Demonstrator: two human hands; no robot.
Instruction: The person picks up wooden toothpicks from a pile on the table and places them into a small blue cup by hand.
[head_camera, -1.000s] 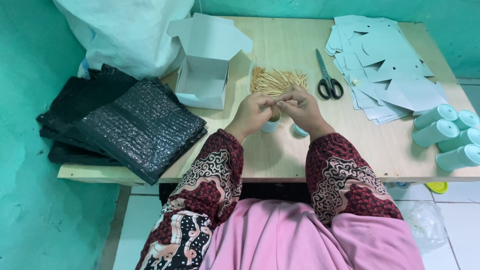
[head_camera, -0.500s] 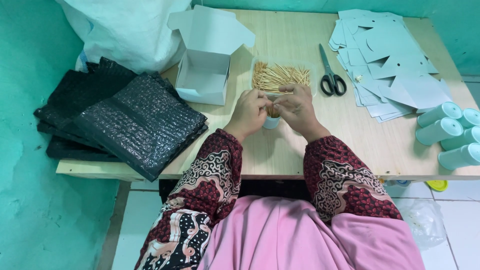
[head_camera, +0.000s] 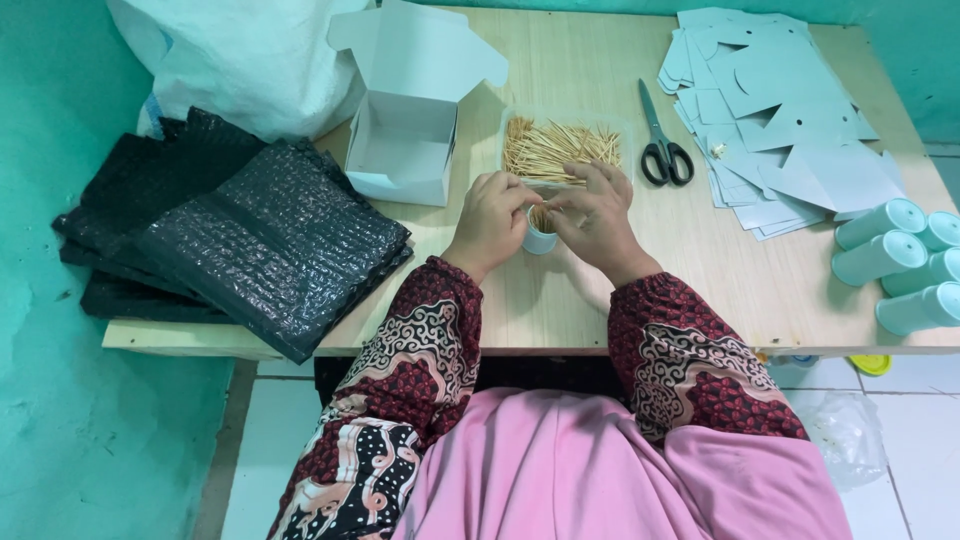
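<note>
A wooden desk (head_camera: 560, 300) carries black bubble-wrap bags (head_camera: 250, 230) at the left, an open white box (head_camera: 405, 150) and paper cut-outs (head_camera: 780, 130) far right. A tray of toothpicks (head_camera: 555, 145) is kept just beyond both hands. Near the middle, a small cup (head_camera: 540, 240) is steadied by the left hand (head_camera: 490, 220) while toothpicks are pinched over it by the right hand (head_camera: 595, 215). Scissors (head_camera: 662, 150) lie clear.

A small home packing workshop is suggested; a wooden table (head_camera: 560, 300) is crowded with flat box blanks (head_camera: 790, 130), bubble bags (head_camera: 270, 240), scissors (head_camera: 662, 140).

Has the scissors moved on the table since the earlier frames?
No. The scissors lie in the same spot between the toothpick tray and the paper cutouts; only the camera shifted.
</note>
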